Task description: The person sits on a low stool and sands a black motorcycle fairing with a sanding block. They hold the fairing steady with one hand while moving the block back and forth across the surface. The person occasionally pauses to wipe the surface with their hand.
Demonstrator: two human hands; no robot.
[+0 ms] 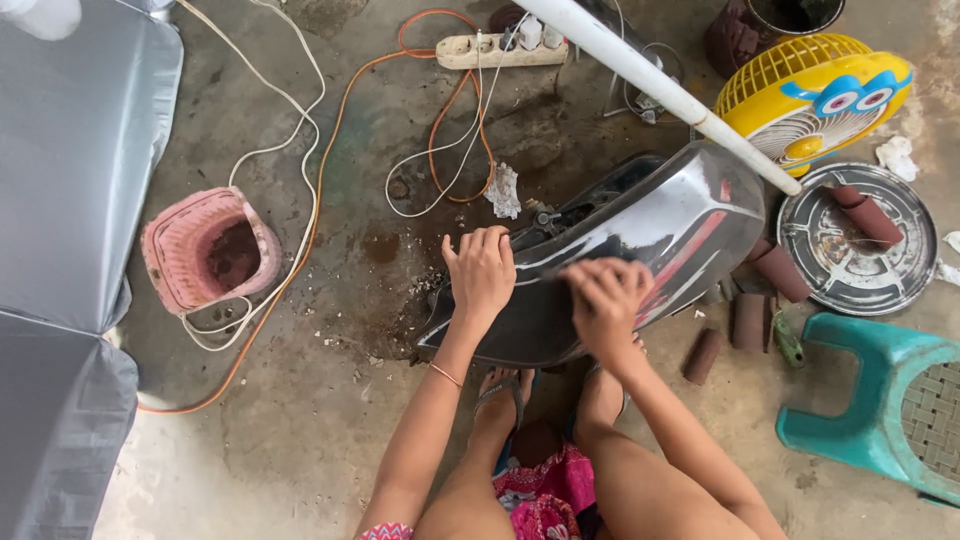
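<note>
Two hands work a glossy black body panel [640,250] lying on the floor before the feet. Left hand [481,272] fingers curl over its upper edge, apparently steadying it; right hand [606,297] fingers press bunched on its surface, right of the left hand, grasp unclear.

You were squatting in a rough, informal repair workshop, the ground-level kind. The bare concrete floor [330,440] was stained dark with oil and littered with grit. A glossy black vehicle body panel [640,240] lay on it, and rolls of brown sandpaper [760,300] were scattered beside a round metal lid [850,240]. An orange cable [300,260] and white cords ran to a power strip [500,50]. A yellow fan [810,90], a teal plastic stool [880,400] and a pink basket [210,250] stood around.
</note>
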